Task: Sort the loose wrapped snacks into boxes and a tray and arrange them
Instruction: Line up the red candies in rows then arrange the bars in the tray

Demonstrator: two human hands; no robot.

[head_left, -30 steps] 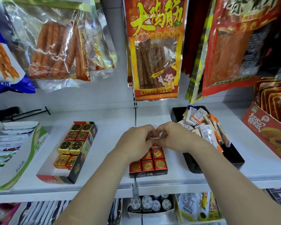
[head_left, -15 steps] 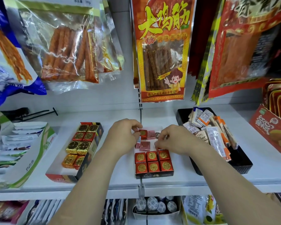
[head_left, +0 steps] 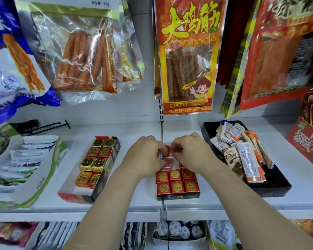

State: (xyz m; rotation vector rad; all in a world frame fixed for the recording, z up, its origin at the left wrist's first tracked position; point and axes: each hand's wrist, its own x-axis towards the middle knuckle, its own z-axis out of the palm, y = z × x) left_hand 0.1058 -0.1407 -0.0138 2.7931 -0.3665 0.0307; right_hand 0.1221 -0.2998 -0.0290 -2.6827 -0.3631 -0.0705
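Note:
A small dark box [head_left: 177, 194] at the shelf's front centre holds two rows of red wrapped squares [head_left: 176, 181] with gold seals. At its far end, my left hand [head_left: 145, 156] and my right hand [head_left: 192, 154] meet over more red squares [head_left: 167, 160]; fingertips of both pinch one red square [head_left: 166, 150] between them. A longer box [head_left: 105, 170] to the left holds red, gold and orange squares in pairs. A black tray [head_left: 271, 188] on the right is piled with long wrapped bars [head_left: 246, 157].
A green-and-white carton [head_left: 25, 170] of sachets stands at the left, a red carton [head_left: 307, 143] at the right. Large snack bags [head_left: 186, 56] hang above the white shelf [head_left: 134, 204]. More goods sit on the shelf below.
My hands parted over the centre box half a second ago, then came together again at its far end. The view has shifted slightly.

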